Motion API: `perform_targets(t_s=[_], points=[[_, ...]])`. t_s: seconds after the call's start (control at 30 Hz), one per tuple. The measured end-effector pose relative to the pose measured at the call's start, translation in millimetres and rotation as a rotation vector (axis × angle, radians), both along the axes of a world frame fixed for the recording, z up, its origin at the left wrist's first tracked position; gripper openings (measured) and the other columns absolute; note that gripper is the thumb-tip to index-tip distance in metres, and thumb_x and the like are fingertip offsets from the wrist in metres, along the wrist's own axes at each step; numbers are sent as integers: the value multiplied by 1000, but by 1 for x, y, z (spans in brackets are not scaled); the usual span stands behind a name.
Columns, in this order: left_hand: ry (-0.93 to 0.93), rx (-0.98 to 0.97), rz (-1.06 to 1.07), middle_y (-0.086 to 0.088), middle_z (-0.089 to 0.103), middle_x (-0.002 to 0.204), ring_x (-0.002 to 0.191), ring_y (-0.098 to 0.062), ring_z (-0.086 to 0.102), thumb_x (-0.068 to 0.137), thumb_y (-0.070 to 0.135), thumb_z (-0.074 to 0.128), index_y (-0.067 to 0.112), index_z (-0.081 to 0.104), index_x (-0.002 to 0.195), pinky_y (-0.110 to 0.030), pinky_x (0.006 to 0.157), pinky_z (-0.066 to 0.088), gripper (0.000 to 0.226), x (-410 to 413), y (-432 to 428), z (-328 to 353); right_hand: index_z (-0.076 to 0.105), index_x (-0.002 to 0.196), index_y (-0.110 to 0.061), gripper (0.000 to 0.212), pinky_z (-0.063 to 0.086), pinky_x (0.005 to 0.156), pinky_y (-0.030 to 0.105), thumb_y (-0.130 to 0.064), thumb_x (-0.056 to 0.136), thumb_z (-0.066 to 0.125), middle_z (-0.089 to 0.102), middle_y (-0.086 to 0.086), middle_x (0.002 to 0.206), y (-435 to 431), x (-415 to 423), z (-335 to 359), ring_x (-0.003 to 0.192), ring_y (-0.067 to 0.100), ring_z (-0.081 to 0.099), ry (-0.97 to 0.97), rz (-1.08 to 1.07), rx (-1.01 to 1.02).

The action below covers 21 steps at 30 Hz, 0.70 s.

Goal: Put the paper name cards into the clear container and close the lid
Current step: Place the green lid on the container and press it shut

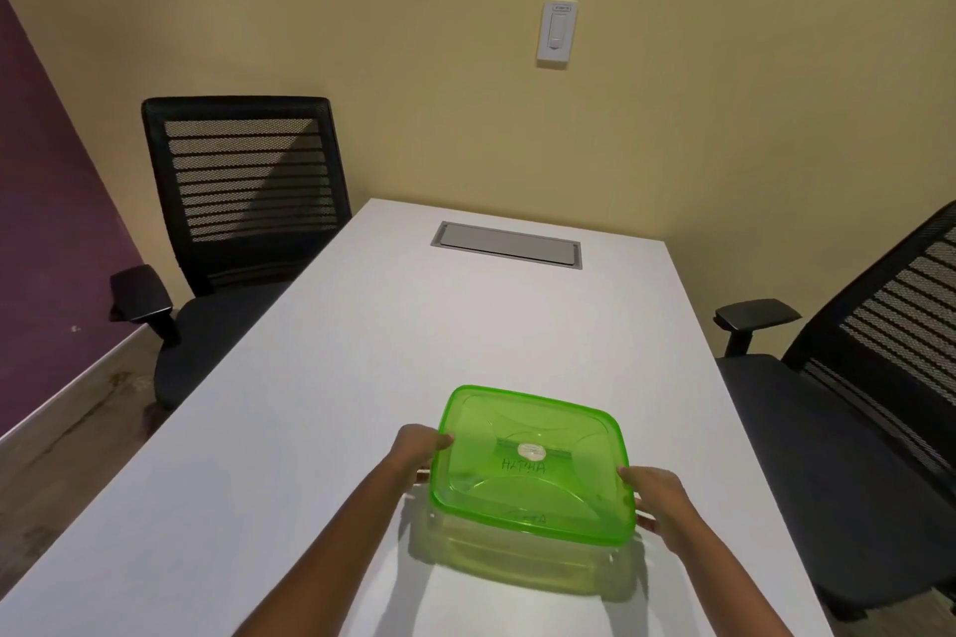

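Note:
A translucent green lid (533,460) is held over the clear container (522,559), which stands on the white table near the front edge. My left hand (421,447) grips the lid's left edge and my right hand (654,497) grips its right edge. The lid hangs slightly tilted just above the container. Through the lid I read handwritten letters on a paper name card (523,467) inside. A small round sticker sits at the lid's middle.
The white table (414,326) stretches away, with a grey cable hatch (507,243) set in its far end. A black mesh chair (238,202) stands at the left, another (879,378) at the right. A wall switch (556,32) is on the yellow wall.

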State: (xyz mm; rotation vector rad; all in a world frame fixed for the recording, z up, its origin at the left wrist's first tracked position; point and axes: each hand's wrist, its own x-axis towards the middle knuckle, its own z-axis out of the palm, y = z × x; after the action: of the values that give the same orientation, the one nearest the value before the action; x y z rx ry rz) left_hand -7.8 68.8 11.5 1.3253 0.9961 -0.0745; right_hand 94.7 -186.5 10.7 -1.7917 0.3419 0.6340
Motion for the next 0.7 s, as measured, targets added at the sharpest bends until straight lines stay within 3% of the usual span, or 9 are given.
perform_targets(t_s=[0.1, 0.17, 0.2, 0.3, 0.4, 0.47, 0.53, 0.63, 0.7], points=[[-36, 34, 26, -16, 56, 96, 92, -27, 51, 88, 5, 61, -7, 59, 112, -33, 80, 40, 27, 17, 5, -3, 63, 96, 12, 27, 48, 71, 43, -14, 91, 55, 57, 23, 92, 13, 24, -7, 81, 27, 51, -63, -21, -56], [-45, 42, 29, -11, 55, 78, 81, -24, 52, 87, 6, 62, 0, 62, 86, -33, 77, 38, 6, 27, 9, -4, 60, 104, 19, 41, 46, 92, 56, -19, 91, 57, 60, 33, 93, 23, 38, -9, 84, 31, 53, -108, -25, -112], [-49, 43, 43, -8, 52, 71, 74, -21, 50, 87, 7, 62, 5, 57, 72, -32, 75, 37, 16, 32, 10, -6, 61, 101, 20, 42, 44, 96, 56, -22, 91, 58, 62, 33, 93, 27, 44, -9, 86, 35, 56, -111, -33, -120], [-72, 48, 47, -6, 47, 67, 75, -20, 46, 87, 6, 62, 12, 48, 60, -31, 72, 35, 32, 42, 16, -16, 63, 67, 4, 34, 47, 85, 48, -23, 89, 62, 63, 22, 78, 35, 63, -15, 80, 35, 58, -112, -44, -133], [-76, -9, 78, -8, 56, 79, 85, -21, 49, 87, 7, 63, 6, 63, 80, -28, 68, 38, 7, 44, 18, -17, 56, 59, -1, 36, 38, 73, 35, -20, 88, 62, 53, 10, 63, 36, 75, -25, 61, 23, 47, -71, -44, -112], [-72, -50, 88, -9, 58, 92, 96, -23, 48, 87, 8, 62, -2, 63, 110, -30, 72, 40, 24, 45, 21, -18, 60, 66, 6, 34, 36, 73, 35, -18, 90, 61, 53, 15, 70, 35, 78, -26, 70, 25, 48, -64, -26, -123], [-69, -57, 89, -11, 57, 98, 97, -24, 48, 89, 11, 60, -4, 58, 120, -31, 77, 39, 35, 48, 23, -18, 56, 64, 0, 33, 38, 73, 38, -19, 91, 59, 52, 15, 74, 36, 78, -23, 78, 26, 47, -97, 28, -166], [-75, -52, 101, -10, 53, 105, 98, -22, 46, 89, 14, 61, -5, 58, 119, -31, 81, 36, 36, 58, 24, -15, 58, 69, -7, 33, 40, 74, 35, -23, 96, 47, 57, 13, 75, 40, 71, -16, 85, 29, 53, -400, 307, -637], [-71, -26, 99, -10, 53, 103, 97, -21, 45, 89, 14, 62, -5, 63, 104, -31, 80, 35, 24, 64, 25, -13, 63, 105, -8, 27, 43, 87, 36, -21, 97, 41, 60, 13, 109, 53, 60, -12, 109, 31, 52, -646, 492, -893]])
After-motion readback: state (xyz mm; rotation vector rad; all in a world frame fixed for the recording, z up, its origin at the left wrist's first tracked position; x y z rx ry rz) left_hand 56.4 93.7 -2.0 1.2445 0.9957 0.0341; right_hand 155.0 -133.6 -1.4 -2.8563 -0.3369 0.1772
